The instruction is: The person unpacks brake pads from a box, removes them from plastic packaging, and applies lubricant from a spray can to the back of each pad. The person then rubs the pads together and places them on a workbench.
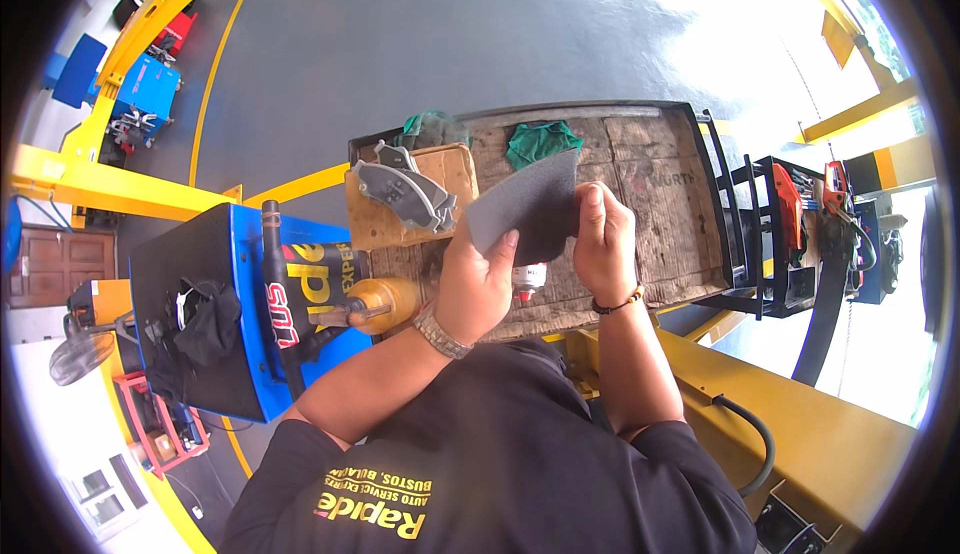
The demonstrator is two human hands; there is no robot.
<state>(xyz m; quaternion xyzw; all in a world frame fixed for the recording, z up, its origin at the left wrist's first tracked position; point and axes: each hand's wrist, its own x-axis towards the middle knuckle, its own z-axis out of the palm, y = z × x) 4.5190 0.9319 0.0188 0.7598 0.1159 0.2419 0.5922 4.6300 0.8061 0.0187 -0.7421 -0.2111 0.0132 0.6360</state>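
Observation:
A dark grey sheet of sandpaper [535, 204], slightly curved, is held up in front of me between both hands. My left hand [480, 279] pinches its lower left side, thumb on top. On its right edge, my right hand [604, 244] is closed with the thumb pressed near the side; the sheet's far face is hidden. Left of the sheet, several grey brake pads [405, 194] lie on a brown cardboard box [460, 166]. Beneath my hands, part of a white and red can [530, 276] shows.
The box sits on a wood-topped cart [650, 144] with a black metal rim. Near its far edge are a green cloth [543, 141] and another green cloth [430, 128]. A yellow bottle [388, 304] stands by my left forearm. Yellow lift beams [780, 394] flank the cart.

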